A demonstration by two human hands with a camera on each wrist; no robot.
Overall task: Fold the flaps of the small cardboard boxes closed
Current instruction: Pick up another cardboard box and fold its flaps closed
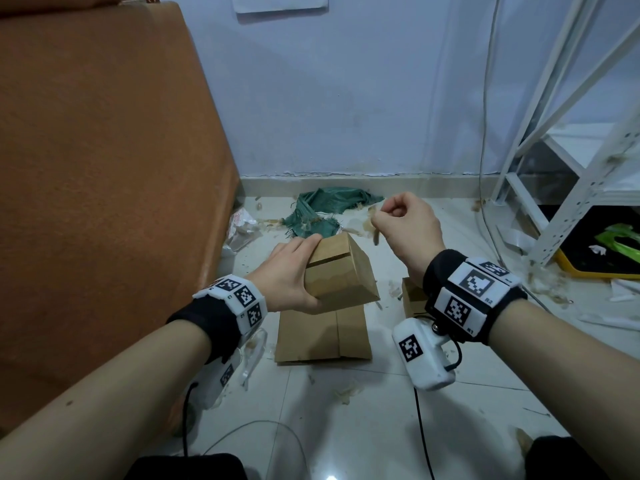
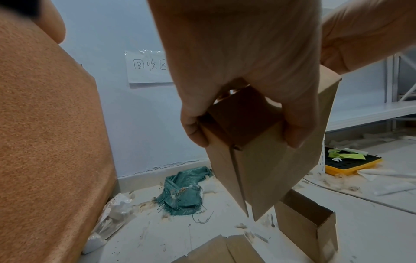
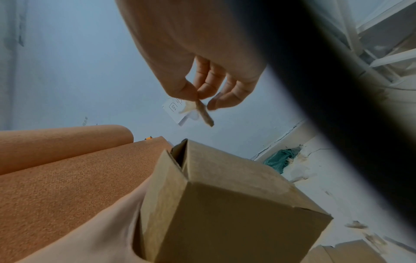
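Note:
My left hand (image 1: 294,271) grips a small brown cardboard box (image 1: 343,275) above the floor, fingers over its far end and thumb underneath. In the left wrist view the box (image 2: 270,170) hangs from my fingers (image 2: 193,128), its flaps nearly together with a narrow slit between them. My right hand (image 1: 401,223) is raised to the right of the box and pinches a thin strip of peeled tape (image 3: 204,113) between thumb and forefinger. A flattened cardboard box (image 1: 323,334) lies on the floor below. Another small box (image 2: 308,229) stands open at the right.
An orange mattress (image 1: 104,168) leans at the left. A crumpled green sack (image 1: 322,209) lies by the wall. White metal shelving (image 1: 571,168) stands at the right, with a yellow-rimmed black tray (image 1: 602,251) under it. Tape scraps and cables litter the tiled floor.

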